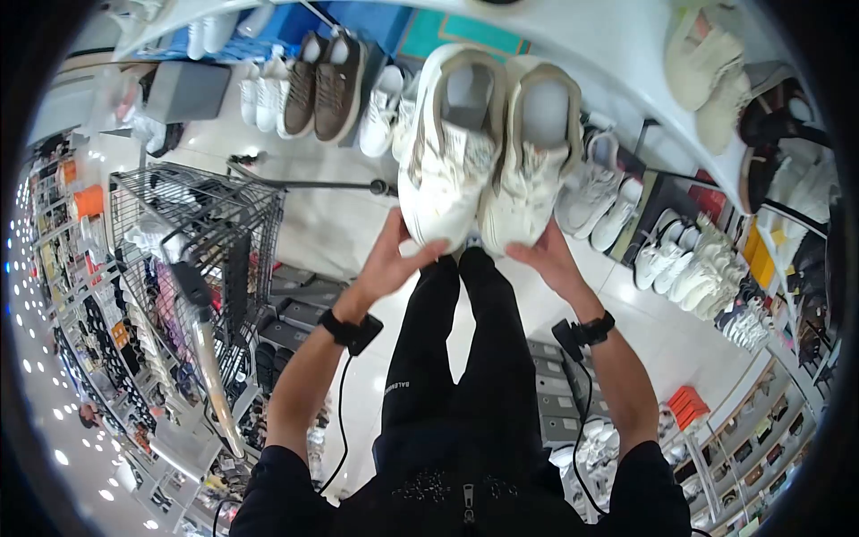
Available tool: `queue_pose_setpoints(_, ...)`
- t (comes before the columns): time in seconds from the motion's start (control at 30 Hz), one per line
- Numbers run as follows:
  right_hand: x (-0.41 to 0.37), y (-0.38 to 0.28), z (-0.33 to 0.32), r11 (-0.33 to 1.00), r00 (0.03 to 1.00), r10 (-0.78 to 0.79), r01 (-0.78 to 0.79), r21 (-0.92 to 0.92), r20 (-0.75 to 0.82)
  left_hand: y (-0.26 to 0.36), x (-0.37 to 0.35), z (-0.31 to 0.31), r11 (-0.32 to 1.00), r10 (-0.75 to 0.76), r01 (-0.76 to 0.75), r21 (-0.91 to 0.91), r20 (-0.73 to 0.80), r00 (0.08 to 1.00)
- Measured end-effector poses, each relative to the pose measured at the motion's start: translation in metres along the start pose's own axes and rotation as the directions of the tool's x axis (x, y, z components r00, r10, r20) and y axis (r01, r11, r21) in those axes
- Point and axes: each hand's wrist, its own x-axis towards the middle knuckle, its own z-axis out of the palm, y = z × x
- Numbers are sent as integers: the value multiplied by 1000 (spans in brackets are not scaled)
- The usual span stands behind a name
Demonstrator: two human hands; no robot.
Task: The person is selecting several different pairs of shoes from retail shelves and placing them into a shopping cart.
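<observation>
A pair of white sneakers with beige collars and grey insoles is side by side in front of me, toes toward me. My left hand [396, 257] grips the left sneaker [450, 170] at its toe, the thumb on the front and the fingers along the outer side. At the toe of the right sneaker [528, 170], my right hand [548, 259] has the same hold, its fingers partly hidden behind the shoe. Both wrists wear black straps with small boxes and cables.
Brown shoes [327, 89] and white sneakers [383, 112] are lined up behind, to the left. A wire shopping cart [192, 242] stands at my left. On the right are more white shoes [707, 268] and a curved white shelf [626, 67] bearing beige shoes [707, 72].
</observation>
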Motion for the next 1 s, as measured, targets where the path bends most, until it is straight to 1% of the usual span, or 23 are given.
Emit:
queue_pose_setpoints(0.07, -24, -31, 4, 966, 999, -34, 38, -256, 22, 49, -23, 14, 997, 64, -61, 48, -57, 996)
queue_pose_setpoints(0.1, -37, -63, 17, 964, 999, -23, 35, -265, 48, 73, -34, 18, 993, 106, -102, 55, -78, 991)
queue_pose_setpoints(0.13, -45, -74, 20, 959, 996, -44, 63, -275, 74, 92, -46, 18, 990, 132, -126, 65, -100, 986)
queue_pose_setpoints(0.2, -56, -80, 12, 981, 992, -17, 39, -188, 122, 125, -68, 16, 974, 185, -168, 155, -102, 977)
queue_pose_setpoints(0.23, -59, -81, 4, 912, 986, -45, 107, -396, 161, 139, -78, 13, 949, 259, -236, 210, -92, 961)
queue_pose_setpoints(0.27, -69, -97, -3, 906, 981, -51, 124, -405, 188, 156, -88, 9, 945, 273, -244, 216, -118, 955)
queue_pose_setpoints(0.3, -76, -114, -9, 733, 947, -178, 309, -606, 267, 173, -96, 3, 911, 349, -318, 263, -79, 934)
queue_pose_setpoints(0.33, -82, -130, -5, 487, 885, -277, 464, -740, 373, 191, -106, -3, 870, 415, -385, 307, -36, 909)
queue_pose_setpoints(0.37, -84, -142, 3, 478, 874, -273, 487, -731, 403, 208, -117, -11, 909, 299, -287, 304, 5, 954)
queue_pose_setpoints(0.4, -83, -158, 15, 501, 845, -304, 534, -681, 440, 221, -122, -16, 906, 308, -285, 311, -26, 951)
queue_pose_setpoints(0.47, -87, -184, 39, 553, 796, -351, 601, -577, 493, 236, -131, -24, 846, 497, -462, 264, -83, 864)
queue_pose_setpoints(0.53, -86, -199, 58, 597, 751, -406, 649, -471, 521, 249, -132, -38, 844, 466, -419, 334, -72, 882)
queue_pose_setpoints(0.57, -79, -200, 65, 592, 744, -397, 655, -469, 537, 248, -135, -45, 883, 420, -380, 276, -106, 901)
queue_pose_setpoints(0.63, -70, -201, 88, 246, 637, -491, 756, -607, 594, 246, -145, -52, 896, 412, -365, 253, -167, 896)
queue_pose_setpoints(0.67, -70, -203, 98, 242, 630, -481, 764, -598, 610, 245, -151, -56, 906, 401, -354, 232, -204, 893)
queue_pose_setpoints(0.7, -78, -216, 118, 388, 712, -431, 701, -599, 554, 248, -161, -58, 907, 418, -386, 169, -234, 878)
queue_pose_setpoints(0.73, -87, -232, 139, 520, 785, -365, 618, -590, 501, 253, -171, -63, 906, 422, -389, 169, -254, 871)
queue_pose_setpoints(0.77, -93, -248, 157, 577, 865, -210, 487, -656, 457, 258, -183, -70, 919, 393, -371, 130, -277, 877)
queue_pose_setpoints(0.8, -93, -254, 170, 567, 858, -200, 495, -658, 473, 259, -194, -77, 931, 363, -353, 88, -298, 883)
queue_pose_setpoints(0.87, -88, -264, 199, 583, 830, -167, 518, -626, 532, 262, -213, -91, 923, 377, -378, 74, -379, 845)
queue_pose_setpoints(0.9, -86, -271, 218, 683, 843, -66, 428, -592, 534, 264, -225, -100, 922, 373, -381, 62, -404, 835)
queue_pose_setpoints(0.93, -83, -275, 232, 673, 833, -57, 439, -595, 550, 263, -236, -111, 921, 370, -386, 52, -429, 824)
queue_pose_setpoints(1.0, -77, -277, 262, 443, 749, -91, 621, -647, 656, 261, -263, -138, 917, 396, -375, 136, -425, 814)
